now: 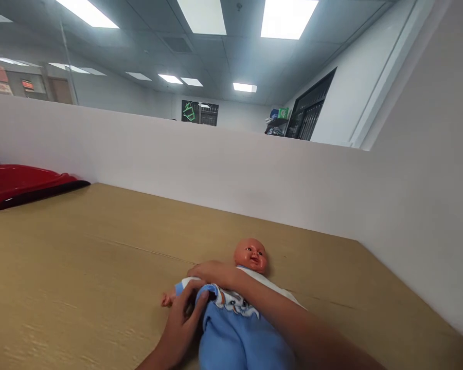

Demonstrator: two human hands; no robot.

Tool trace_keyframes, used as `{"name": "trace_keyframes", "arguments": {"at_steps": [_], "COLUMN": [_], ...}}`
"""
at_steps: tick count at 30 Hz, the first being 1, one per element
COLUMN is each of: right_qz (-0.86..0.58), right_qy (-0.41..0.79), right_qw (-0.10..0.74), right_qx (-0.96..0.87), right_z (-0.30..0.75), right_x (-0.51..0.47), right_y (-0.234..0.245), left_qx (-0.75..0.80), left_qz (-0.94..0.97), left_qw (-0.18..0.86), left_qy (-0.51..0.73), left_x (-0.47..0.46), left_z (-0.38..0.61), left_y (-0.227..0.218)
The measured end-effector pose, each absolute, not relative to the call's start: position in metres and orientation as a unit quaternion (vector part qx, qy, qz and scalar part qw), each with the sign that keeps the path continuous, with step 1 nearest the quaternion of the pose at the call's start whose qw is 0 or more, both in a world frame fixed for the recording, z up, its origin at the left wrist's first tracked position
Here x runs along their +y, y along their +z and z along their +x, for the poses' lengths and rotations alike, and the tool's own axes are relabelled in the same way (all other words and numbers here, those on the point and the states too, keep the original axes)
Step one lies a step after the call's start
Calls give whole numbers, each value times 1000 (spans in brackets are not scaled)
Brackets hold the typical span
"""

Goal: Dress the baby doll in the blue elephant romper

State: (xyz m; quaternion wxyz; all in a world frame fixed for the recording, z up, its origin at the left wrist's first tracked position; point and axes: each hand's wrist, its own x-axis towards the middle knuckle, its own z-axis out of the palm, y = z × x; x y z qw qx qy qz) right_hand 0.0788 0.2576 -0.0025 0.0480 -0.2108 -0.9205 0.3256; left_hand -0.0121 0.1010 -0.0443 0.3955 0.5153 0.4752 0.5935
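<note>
Two hands touch one doll (250,255), left hand (183,314) pinching blue cloth (235,334), right hand (213,272) grip unclear.

There are two hands, one left hand (183,321) and one right hand (212,272). By their fingers are one doll (250,254), one top (237,303) and one pair of blue trousers (235,334); beneath, one desk (81,267); far left of the fingers, one red basin-like object (19,180)

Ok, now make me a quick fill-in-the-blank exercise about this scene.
1. The doll lies on its ____.
2. The doll's trousers are ____.
3. The forearm crossing the doll's body is the person's ____ one.
4. The glossy object at the picture's left edge is mostly ____.

Missing words: back; blue; right; red.
</note>
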Motion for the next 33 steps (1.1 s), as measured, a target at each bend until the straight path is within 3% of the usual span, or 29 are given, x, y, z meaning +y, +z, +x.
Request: {"name": "trace_keyframes", "arguments": {"at_steps": [6,12,19,29,33], "right_qz": [-218,-209,-182,-266,-256], "right_qy": [344,378,418,393,404], "right_qw": [124,126,134,223,197], "right_qx": [-905,-893,-880,-851,-856], "right_z": [127,149,142,132,132], "right_x": [271,264,264,269,266], "right_y": [9,1,-5,-21,-15], "left_qx": [481,495,478,547,563], "left_qz": [470,382,485,532,596], "left_qw": [398,354,473,467,474], "left_qy": [624,696,559,448,320], "left_x": [101,102,149,171,152], "left_z": [-12,-13,-39,-83,-93], "left_y": [-57,-47,-7,1,29]}}
